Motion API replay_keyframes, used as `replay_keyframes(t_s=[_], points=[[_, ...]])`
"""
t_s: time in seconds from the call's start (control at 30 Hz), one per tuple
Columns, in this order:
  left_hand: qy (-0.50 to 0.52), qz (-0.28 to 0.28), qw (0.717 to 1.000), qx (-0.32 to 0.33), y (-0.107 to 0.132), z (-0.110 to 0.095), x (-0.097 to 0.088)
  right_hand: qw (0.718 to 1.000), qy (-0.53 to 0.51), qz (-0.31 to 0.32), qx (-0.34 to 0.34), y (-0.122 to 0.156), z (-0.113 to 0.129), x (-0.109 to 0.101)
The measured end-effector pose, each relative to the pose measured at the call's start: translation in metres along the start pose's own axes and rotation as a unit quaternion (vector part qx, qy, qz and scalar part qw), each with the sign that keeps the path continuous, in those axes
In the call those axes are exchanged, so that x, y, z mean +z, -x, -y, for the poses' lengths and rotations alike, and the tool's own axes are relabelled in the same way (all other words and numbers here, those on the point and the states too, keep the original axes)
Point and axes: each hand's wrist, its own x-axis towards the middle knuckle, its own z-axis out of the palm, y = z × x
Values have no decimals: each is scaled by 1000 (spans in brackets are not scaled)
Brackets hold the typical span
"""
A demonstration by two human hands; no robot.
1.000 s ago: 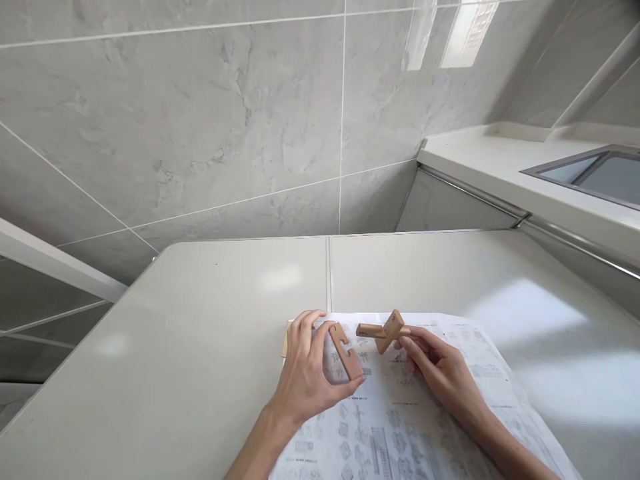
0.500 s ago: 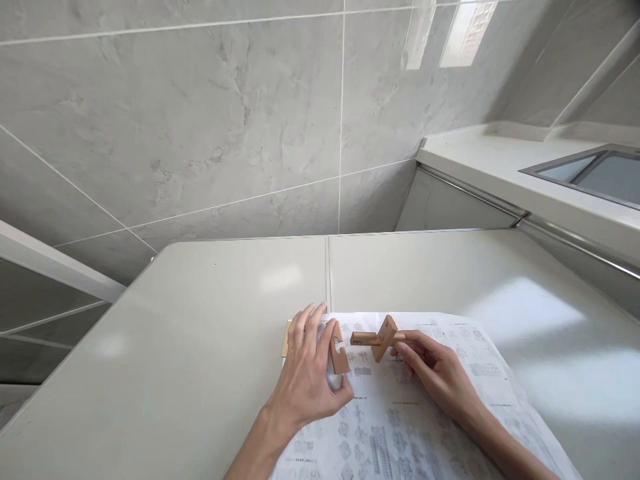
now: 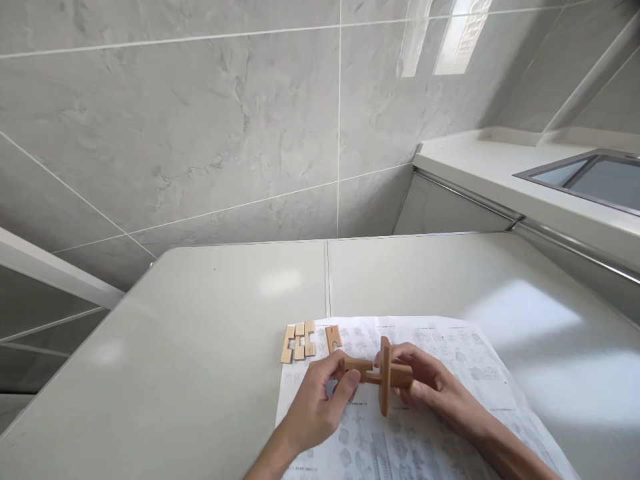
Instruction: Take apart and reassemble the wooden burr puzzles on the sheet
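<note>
Two wooden puzzle pieces (image 3: 385,377) are joined in a cross above the printed sheet. One is a notched bar lying sideways; the other stands across it. My left hand (image 3: 325,400) pinches the bar's left end between thumb and fingers. At the other end, my right hand (image 3: 435,383) has its thumb and fingers closed around the bar, with some fingers hidden behind the pieces. Just beyond my left fingers lies a loose notched wooden piece (image 3: 333,335). Further left, several more notched wooden pieces (image 3: 299,347) sit side by side at the sheet's corner.
The printed paper sheet (image 3: 450,340), covered in small diagrams, lies on a pale table (image 3: 240,300) with a seam down its middle. Grey wall tiles (image 3: 200,133) rise behind. A white counter (image 3: 465,157) with a metal-framed sink (image 3: 590,177) stands at right.
My left hand has let go of a notched piece, now lying on the paper, and taken the bar's left end. The joined pieces moved toward me; the crosspiece turned from slanted to upright.
</note>
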Motion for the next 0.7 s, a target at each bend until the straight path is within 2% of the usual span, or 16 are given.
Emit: replay_keyframes(t_s=[0.17,0.2,0.4,0.7], points=[[91,58,994,-28,-1,-1,2,987,-86,131,47,1,-6,-2],[103,65,992,-32,-1,0,3,982,-108,150,29,1,-10,-3],[146,59,986,-49,-1,8,5,972,-197,127,24,-3,-28,-8],[174,42,982,-53,-1,14,10,964,-240,106,51,-3,-24,-4]])
